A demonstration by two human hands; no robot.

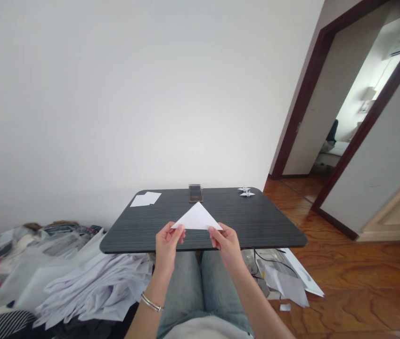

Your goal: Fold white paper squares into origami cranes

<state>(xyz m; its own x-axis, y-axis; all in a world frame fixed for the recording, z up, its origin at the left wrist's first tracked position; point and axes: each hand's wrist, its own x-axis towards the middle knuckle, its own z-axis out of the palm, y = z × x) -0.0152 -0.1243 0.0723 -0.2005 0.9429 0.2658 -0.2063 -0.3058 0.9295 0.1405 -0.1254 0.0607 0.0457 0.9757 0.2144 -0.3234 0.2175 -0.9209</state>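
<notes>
A white sheet of paper folded into a triangle (198, 217) is held up over the near part of the dark table, its point facing away from me and its long edge toward me. My left hand (170, 238) pinches the left corner between thumb and fingers. At the right corner, my right hand (223, 238) grips the paper the same way. Two small folded paper cranes (247, 193) stand at the table's far right. Flat white paper sheets (143, 200) lie at the far left.
The dark table (256, 226) stands against a white wall. A phone (195, 193) rests on a stand at its back middle. Heaped clothes and white fabric (93, 287) fill the floor at left. Bags, cables and papers (288, 282) lie below right, near a doorway.
</notes>
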